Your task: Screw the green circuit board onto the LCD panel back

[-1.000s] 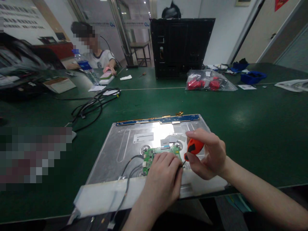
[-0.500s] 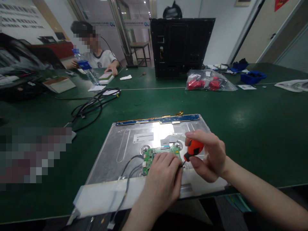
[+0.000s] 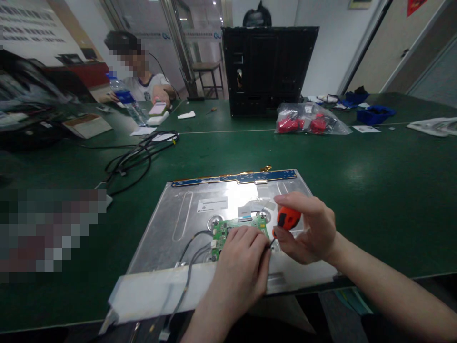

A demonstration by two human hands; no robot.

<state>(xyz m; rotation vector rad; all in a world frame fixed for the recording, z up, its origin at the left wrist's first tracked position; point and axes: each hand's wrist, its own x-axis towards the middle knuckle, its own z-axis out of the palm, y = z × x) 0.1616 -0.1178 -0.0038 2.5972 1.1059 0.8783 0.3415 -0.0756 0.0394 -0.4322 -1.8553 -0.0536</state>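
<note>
A silver metal display panel [image 3: 189,224] lies back-up on the green table, with a small green circuit board [image 3: 223,229] screwed near its front. My left hand [image 3: 241,267] rests on that board, fingers curled and pressing it down; what lies under them is hidden. My right hand [image 3: 310,228] is closed round the orange handle of a screwdriver [image 3: 287,219], whose tip points down at the board's right edge beside my left fingers. Black cables [image 3: 191,247] run from the board to the panel's front edge.
A black monitor housing [image 3: 269,69] stands upright at the back. A clear bag of red parts [image 3: 309,121] lies right of it. Black cables [image 3: 139,155] coil at the left. A seated person [image 3: 143,78] works at the far left with a water bottle [image 3: 126,102] nearby.
My right fingers have shifted slightly round the orange handle, turning it. The seated person's hand has lifted a small device. My left hand has not moved.
</note>
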